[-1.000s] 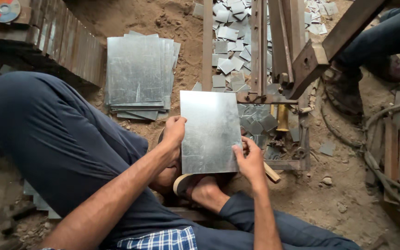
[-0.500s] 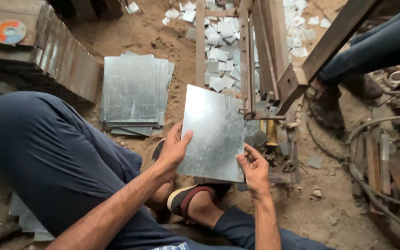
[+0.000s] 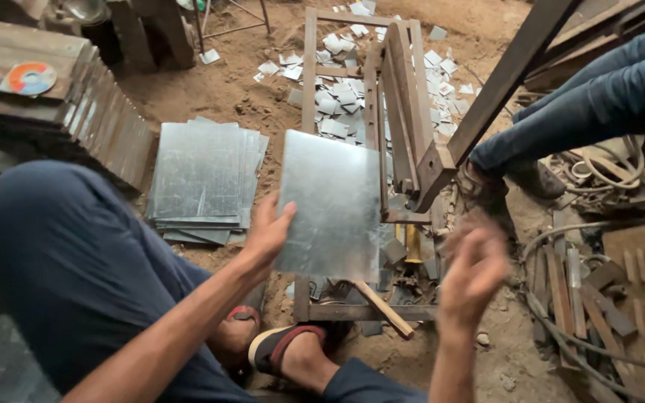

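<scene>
Head view: the left hand [image 3: 269, 233] pinches the sheet [image 3: 330, 205] at its left edge, holding it up over the frame [image 3: 404, 142], right of the stack [image 3: 203, 183]. The right hand [image 3: 472, 269] is spread, blurred, off it. Thin grey mottled metal: probably light, springy, sharp-edged; best held by its edges.

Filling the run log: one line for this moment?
left hand holds metal sheet | right hand off, empty | sheet stack on ground
</scene>
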